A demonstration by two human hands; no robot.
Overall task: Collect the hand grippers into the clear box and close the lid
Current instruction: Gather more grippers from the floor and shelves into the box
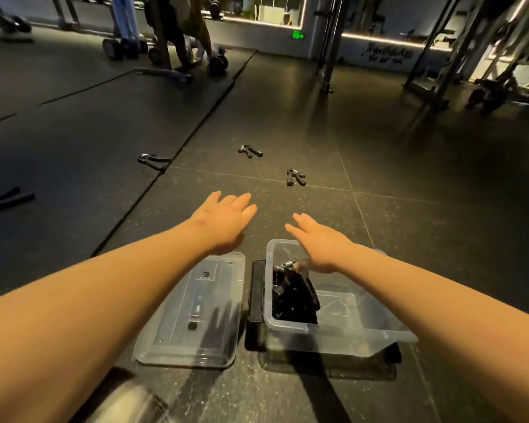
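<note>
My left hand (223,219) and right hand (321,239) hover empty, fingers straight and loosely together. The nearest hand gripper (295,178) lies at twelve o'clock from the right hand. It's probably light, stiff and springy, so I'd wrap both handles.

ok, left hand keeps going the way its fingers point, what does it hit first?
Probably the nearest hand gripper on the floor, ahead-right of the left hand; nothing between, depth unclear.
</note>
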